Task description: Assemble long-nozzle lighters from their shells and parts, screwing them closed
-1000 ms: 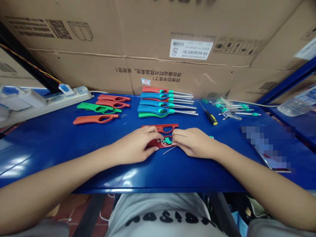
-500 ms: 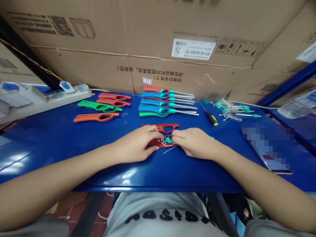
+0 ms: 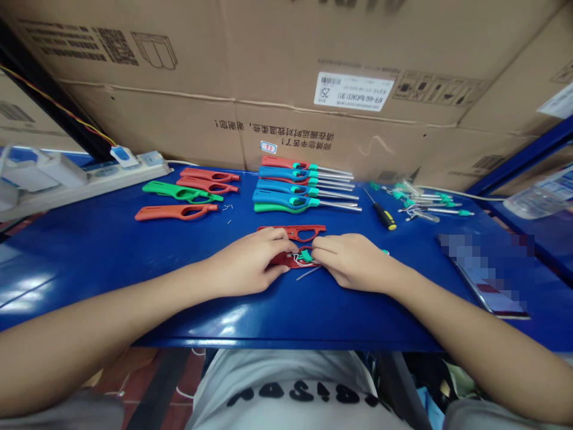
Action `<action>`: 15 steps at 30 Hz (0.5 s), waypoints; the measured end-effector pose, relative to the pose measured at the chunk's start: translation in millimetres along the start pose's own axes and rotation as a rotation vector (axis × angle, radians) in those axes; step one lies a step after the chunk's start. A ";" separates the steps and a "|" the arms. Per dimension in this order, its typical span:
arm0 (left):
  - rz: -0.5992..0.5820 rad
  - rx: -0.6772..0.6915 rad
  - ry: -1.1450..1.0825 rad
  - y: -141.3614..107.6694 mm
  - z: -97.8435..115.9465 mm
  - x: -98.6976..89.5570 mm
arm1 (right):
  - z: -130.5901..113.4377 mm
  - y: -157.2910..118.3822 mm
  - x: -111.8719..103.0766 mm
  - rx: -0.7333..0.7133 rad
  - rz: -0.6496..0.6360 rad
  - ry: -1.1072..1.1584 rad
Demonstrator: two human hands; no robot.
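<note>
While the left hand curls over a red half-shell on the blue table, thumb at the near edge and forefinger along the far side, the right hand bends in from the other end. From the head camera, the left thumb and forefinger look closed about the shell. The right thumb and fingers are drawn together at the shell's right part; what they pinch, if anything, I cannot tell, since the knuckles cover it. Between the hands a green piece lies in the shell, white wires looped beside it, and a thin rod lies just nearer the person. A second red half-shell (inner face up, as far as I can see) lies just beyond the hands.

As I judge it, the step in hand is settling the green piece and its wires within the shell. The next move seems to call for a light touch: shell held steady by the left hand, wires tucked clear of the rim. A yellow-and-black screwdriver lies well apart from both hands.
</note>
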State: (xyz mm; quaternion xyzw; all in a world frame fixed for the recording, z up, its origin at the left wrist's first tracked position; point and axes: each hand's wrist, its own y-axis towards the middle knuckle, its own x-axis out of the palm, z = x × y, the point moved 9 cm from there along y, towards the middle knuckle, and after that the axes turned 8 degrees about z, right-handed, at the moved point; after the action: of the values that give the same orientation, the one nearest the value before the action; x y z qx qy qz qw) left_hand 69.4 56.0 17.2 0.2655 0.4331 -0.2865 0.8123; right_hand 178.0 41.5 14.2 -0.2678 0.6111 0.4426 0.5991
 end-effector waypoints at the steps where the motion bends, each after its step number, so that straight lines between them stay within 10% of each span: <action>1: 0.000 0.000 -0.001 0.0 0.2 -0.2 | -0.2 -0.2 0.4 -0.006 0.006 0.003; 15: -0.007 0.005 0.014 0.5 1.8 0.5 | -2.0 -0.7 -0.6 0.001 -0.012 0.047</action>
State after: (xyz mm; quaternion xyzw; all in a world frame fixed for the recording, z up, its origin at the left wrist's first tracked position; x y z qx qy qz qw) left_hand 70.9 55.0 17.8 0.2680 0.4390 -0.2884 0.8076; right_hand 177.7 39.4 14.4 -0.2816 0.6236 0.4324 0.5872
